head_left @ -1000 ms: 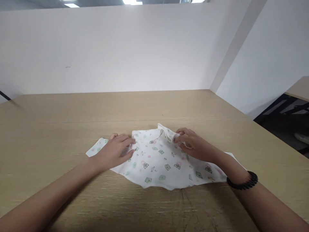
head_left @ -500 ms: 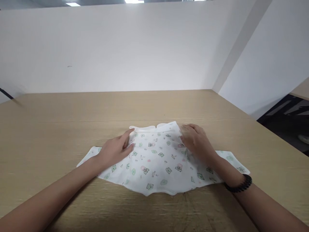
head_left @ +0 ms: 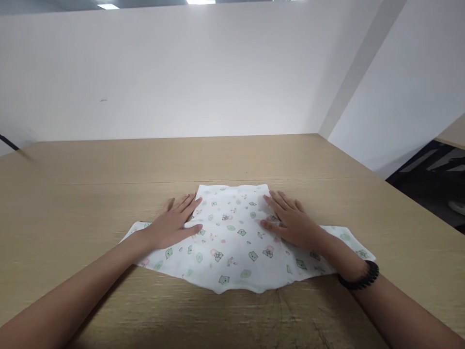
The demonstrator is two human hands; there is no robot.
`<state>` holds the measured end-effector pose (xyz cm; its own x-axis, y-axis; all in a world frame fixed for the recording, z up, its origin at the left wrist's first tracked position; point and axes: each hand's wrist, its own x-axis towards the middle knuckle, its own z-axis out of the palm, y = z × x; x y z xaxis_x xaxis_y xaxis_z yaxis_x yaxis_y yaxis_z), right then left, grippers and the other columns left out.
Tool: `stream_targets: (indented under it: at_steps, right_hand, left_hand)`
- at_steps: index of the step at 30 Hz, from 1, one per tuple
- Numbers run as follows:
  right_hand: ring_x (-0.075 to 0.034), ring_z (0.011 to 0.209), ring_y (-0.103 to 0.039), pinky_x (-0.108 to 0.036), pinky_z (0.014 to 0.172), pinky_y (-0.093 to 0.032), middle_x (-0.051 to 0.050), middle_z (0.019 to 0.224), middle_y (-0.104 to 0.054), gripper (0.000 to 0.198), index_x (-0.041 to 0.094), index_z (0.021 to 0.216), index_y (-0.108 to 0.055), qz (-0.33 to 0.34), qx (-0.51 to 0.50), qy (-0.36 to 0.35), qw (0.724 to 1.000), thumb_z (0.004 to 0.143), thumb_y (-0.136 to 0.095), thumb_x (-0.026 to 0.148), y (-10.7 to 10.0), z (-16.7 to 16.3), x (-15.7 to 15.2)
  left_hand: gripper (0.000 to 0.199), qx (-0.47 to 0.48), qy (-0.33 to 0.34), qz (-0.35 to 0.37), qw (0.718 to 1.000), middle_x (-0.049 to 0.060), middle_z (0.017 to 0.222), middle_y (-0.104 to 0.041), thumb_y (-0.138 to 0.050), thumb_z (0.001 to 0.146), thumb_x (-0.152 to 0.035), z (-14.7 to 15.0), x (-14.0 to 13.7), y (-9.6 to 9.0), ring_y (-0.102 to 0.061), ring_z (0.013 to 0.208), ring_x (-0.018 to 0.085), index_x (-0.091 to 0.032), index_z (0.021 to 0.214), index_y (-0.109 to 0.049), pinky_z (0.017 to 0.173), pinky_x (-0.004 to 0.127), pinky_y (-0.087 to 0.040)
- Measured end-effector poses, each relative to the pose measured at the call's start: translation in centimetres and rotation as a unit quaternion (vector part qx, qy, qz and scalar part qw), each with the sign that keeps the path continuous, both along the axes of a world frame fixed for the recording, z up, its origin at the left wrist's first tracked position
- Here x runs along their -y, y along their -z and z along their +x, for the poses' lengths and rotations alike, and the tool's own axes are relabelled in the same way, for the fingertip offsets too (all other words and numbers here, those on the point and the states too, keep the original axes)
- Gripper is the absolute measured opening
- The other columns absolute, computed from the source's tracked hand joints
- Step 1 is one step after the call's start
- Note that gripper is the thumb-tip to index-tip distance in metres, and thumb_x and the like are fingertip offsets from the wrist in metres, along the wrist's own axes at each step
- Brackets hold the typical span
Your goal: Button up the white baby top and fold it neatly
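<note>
Fingers point(head_left: 189, 202) spread flat on printed cloth point(head_left: 232, 242).

the left hand point(head_left: 174, 223) and right hand point(head_left: 292, 223) lie flat on the printed cloth point(head_left: 232, 242), hiding the fabric under their palms and forearms. the cloth's left end is partly covered by the left forearm, so its outline there cannot be told. both forearms are cut off by the bottom edge. the small green and pink motifs on the cloth are too small to tell what they picture. a dark strip point(head_left: 7, 142) at the left edge is cut off. under the side table point(head_left: 452, 135) at the right edge, dark shapes are cut off and unclear.
</note>
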<state>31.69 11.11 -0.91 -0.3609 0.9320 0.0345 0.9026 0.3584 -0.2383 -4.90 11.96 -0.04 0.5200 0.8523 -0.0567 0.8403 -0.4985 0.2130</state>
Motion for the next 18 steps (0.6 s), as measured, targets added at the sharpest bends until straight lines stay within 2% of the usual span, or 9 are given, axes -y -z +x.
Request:
stream_targets:
  at_steps: [2,3,5,6,8,10,12,15,18]
  right_hand:
    - [-0.037,0.14,-0.027,-0.057,0.11,-0.027,-0.016,0.152,-0.033,0.074,0.021,0.142,-0.039,-0.025,-0.004,0.017,1.0,0.088,-0.037,0.071,-1.3,1.7,-0.2]
    - [-0.037,0.133,-0.037,-0.054,0.106,-0.034,-0.017,0.144,-0.044,0.07,0.02,0.131,-0.049,-0.048,-0.006,0.033,0.998,0.085,-0.042,0.072,-2.1,2.8,-0.3]
    - [-0.036,0.115,-0.051,-0.049,0.094,-0.045,-0.014,0.12,-0.059,0.056,0.022,0.107,-0.059,-0.112,0.012,0.052,0.992,0.077,-0.055,0.069,-3.8,5.2,-0.3]
    - [-0.035,0.109,-0.053,-0.048,0.089,-0.046,-0.012,0.111,-0.061,0.048,0.023,0.097,-0.06,-0.136,0.024,0.058,0.989,0.073,-0.062,0.065,-4.6,6.3,-0.3]
    - [-0.032,0.094,-0.056,-0.042,0.077,-0.048,-0.009,0.093,-0.061,0.037,0.023,0.08,-0.056,-0.191,0.033,0.056,0.979,0.068,-0.067,0.056,-5.8,7.9,-0.1]
    - [-0.026,0.078,-0.054,-0.035,0.065,-0.044,-0.005,0.08,-0.056,0.032,0.023,0.072,-0.049,-0.253,0.01,0.04,0.967,0.072,-0.064,0.05,-6.5,8.8,0.2]
    - [-0.02,0.068,-0.049,-0.031,0.059,-0.039,-0.002,0.072,-0.051,0.032,0.022,0.069,-0.044,-0.294,-0.029,0.018,0.955,0.077,-0.06,0.049,-6.7,9.2,0.5]
    - [-0.018,0.067,-0.047,-0.03,0.061,-0.04,0.0,0.072,-0.048,0.034,0.022,0.072,-0.044,-0.315,-0.084,-0.015,0.945,0.082,-0.055,0.053,-6.8,9.5,0.6]
    - [-0.018,0.068,-0.051,-0.029,0.063,-0.046,-0.001,0.075,-0.053,0.036,0.023,0.078,-0.054,-0.303,-0.115,-0.007,0.946,0.082,-0.055,0.058,-7.0,9.9,0.8]
  left_hand:
    - [0.067,0.016,-0.02,0.015,1.0,0.012,0.153,-0.032,-0.037,0.093,-0.064,-0.1,0.1,-1.2,-0.03,0.137,0.034,-0.022,0.145,-0.032,0.112,0.051,-0.02]
    - [0.063,0.021,-0.027,0.014,0.999,0.013,0.145,-0.042,-0.04,0.092,-0.065,-0.3,0.1,-1.9,-0.038,0.13,0.034,-0.02,0.137,-0.041,0.106,0.048,-0.029]
    - [0.054,0.02,-0.027,-0.026,0.999,0.012,0.116,-0.059,-0.044,0.089,-0.066,-1.0,-0.1,-3.2,-0.053,0.103,0.03,-0.018,0.112,-0.053,0.086,0.038,-0.042]
    - [0.049,0.015,-0.018,-0.07,0.997,0.008,0.099,-0.061,-0.045,0.088,-0.065,-1.5,-0.3,-3.8,-0.054,0.087,0.025,-0.018,0.1,-0.053,0.073,0.033,-0.042]
    - [0.043,0.023,0.009,-0.157,0.987,0.001,0.076,-0.052,-0.048,0.088,-0.062,-2.7,-0.8,-4.6,-0.045,0.066,0.017,-0.019,0.085,-0.046,0.059,0.026,-0.035]
    - [0.039,0.047,0.044,-0.219,0.973,-0.001,0.075,-0.044,-0.053,0.087,-0.056,-3.9,-1.3,-4.9,-0.039,0.064,0.014,-0.019,0.078,-0.042,0.058,0.024,-0.033]
    - [0.036,0.074,0.071,-0.26,0.96,0.0,0.082,-0.044,-0.058,0.084,-0.05,-5.0,-1.7,-5.1,-0.04,0.07,0.014,-0.019,0.076,-0.043,0.061,0.024,-0.036]
    - [0.033,0.117,0.074,-0.306,0.942,0.002,0.09,-0.044,-0.059,0.082,-0.046,-6.0,-1.9,-5.2,-0.042,0.076,0.016,-0.019,0.075,-0.042,0.064,0.024,-0.038]
    - [0.033,0.127,0.027,-0.336,0.933,0.0,0.08,-0.039,-0.059,0.082,-0.046,-6.7,-1.8,-5.6,-0.038,0.068,0.014,-0.02,0.077,-0.038,0.058,0.024,-0.035]
